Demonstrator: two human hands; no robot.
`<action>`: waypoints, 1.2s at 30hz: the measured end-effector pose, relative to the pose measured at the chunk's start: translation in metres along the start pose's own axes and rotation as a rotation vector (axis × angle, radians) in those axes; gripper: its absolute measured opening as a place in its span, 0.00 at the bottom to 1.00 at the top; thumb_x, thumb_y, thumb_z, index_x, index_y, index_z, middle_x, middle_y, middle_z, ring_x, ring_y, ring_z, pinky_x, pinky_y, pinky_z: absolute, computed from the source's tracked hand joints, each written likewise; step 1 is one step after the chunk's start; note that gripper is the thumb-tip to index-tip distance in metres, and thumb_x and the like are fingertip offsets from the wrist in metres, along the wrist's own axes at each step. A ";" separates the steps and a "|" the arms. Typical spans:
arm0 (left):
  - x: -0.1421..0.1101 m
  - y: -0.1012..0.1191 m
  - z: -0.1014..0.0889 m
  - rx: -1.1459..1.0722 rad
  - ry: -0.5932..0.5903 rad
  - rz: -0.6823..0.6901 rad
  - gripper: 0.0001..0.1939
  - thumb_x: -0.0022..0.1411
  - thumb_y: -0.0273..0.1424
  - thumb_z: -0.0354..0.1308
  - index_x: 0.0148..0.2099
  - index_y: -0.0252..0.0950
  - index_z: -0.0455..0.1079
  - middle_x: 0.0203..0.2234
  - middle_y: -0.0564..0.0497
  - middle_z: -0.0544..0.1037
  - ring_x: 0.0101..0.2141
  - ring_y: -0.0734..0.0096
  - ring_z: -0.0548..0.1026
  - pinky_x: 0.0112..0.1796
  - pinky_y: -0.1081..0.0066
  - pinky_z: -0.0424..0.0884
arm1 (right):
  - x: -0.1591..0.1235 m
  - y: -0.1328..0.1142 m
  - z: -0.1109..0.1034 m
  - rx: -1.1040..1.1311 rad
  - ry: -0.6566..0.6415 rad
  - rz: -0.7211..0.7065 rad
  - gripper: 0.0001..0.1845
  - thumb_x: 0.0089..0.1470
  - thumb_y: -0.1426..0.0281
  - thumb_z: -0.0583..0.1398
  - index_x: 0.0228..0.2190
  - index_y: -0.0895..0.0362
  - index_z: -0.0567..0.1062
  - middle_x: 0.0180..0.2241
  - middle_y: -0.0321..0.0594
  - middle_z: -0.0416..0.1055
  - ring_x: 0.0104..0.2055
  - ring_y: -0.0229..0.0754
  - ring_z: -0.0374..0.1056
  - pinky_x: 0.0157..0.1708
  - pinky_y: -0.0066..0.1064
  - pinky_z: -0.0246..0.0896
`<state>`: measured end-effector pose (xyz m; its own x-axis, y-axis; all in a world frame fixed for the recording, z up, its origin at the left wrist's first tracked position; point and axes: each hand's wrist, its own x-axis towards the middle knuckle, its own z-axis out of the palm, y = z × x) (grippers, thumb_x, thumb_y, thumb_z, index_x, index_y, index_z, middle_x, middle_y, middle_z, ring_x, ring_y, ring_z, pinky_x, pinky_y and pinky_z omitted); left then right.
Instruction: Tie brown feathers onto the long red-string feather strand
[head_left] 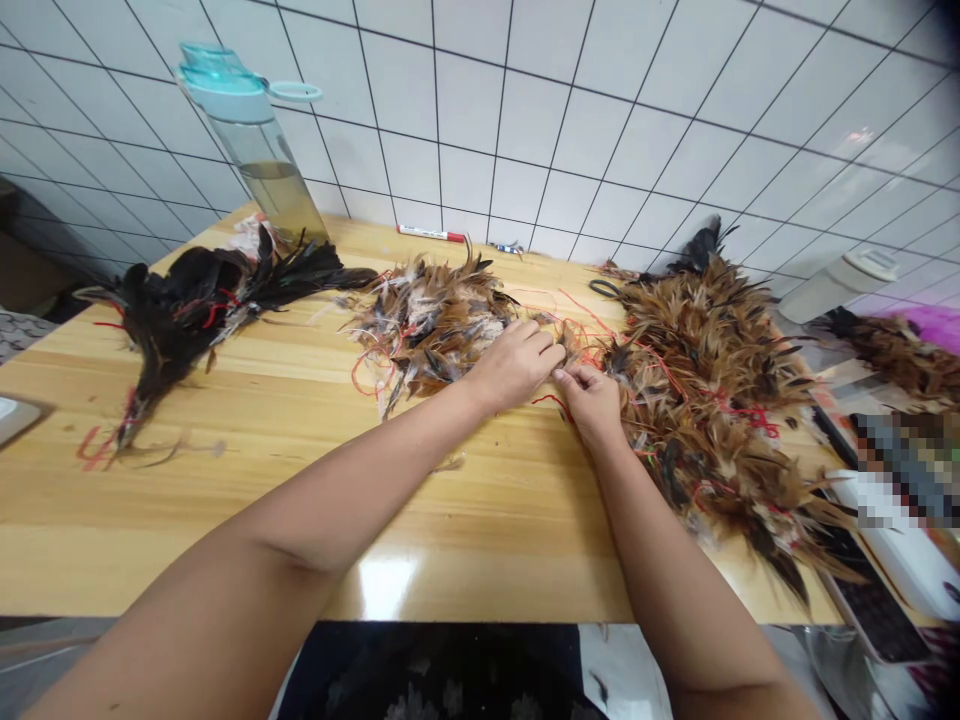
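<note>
My left hand (517, 365) and my right hand (592, 400) meet at the middle of the wooden table (300, 480), fingers pinched together on a small tuft of brown feathers (570, 345) with red thread. Just left of my hands lies a loose pile of brown and grey feathers (431, 325) tangled with red thread. A long heap of tied brown feather bundles (712, 390) stretches to the right of my right hand, touching it.
A bunch of black feathers (195, 300) lies at the far left. A clear water bottle with a blue lid (255, 140) stands at the back by the tiled wall. A red marker (431, 234) lies along the wall. Scissors (604, 288) sit behind the brown heap. A keyboard (870, 590) lies at the right edge.
</note>
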<state>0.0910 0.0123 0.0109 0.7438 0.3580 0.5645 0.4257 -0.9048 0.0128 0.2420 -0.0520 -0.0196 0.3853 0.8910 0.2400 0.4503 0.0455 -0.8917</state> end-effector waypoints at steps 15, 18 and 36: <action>-0.007 -0.048 -0.001 -0.235 0.214 -0.499 0.10 0.62 0.24 0.50 0.43 0.35 0.70 0.37 0.47 0.76 0.41 0.64 0.71 0.45 0.65 0.65 | 0.002 0.005 -0.003 0.235 0.144 0.155 0.20 0.43 0.52 0.63 0.22 0.58 0.69 0.20 0.31 0.61 0.24 0.33 0.54 0.26 0.27 0.53; -0.008 -0.053 -0.009 -0.248 0.188 -0.480 0.09 0.58 0.23 0.53 0.40 0.36 0.71 0.38 0.48 0.76 0.43 0.63 0.71 0.47 0.63 0.65 | 0.003 0.005 -0.004 0.210 0.160 0.137 0.19 0.44 0.54 0.62 0.23 0.58 0.70 0.19 0.30 0.60 0.23 0.32 0.52 0.25 0.27 0.51; -0.007 -0.024 0.002 0.001 -0.300 -0.178 0.08 0.63 0.26 0.50 0.39 0.34 0.71 0.39 0.43 0.74 0.43 0.58 0.67 0.43 0.62 0.62 | -0.002 0.000 -0.001 -0.113 0.096 -0.055 0.13 0.48 0.60 0.57 0.20 0.55 0.67 0.18 0.30 0.55 0.23 0.35 0.50 0.27 0.30 0.48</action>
<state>0.0769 0.0319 0.0053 0.7761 0.5620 0.2859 0.5628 -0.8219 0.0880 0.2420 -0.0539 -0.0193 0.4304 0.8411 0.3276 0.5583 0.0371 -0.8288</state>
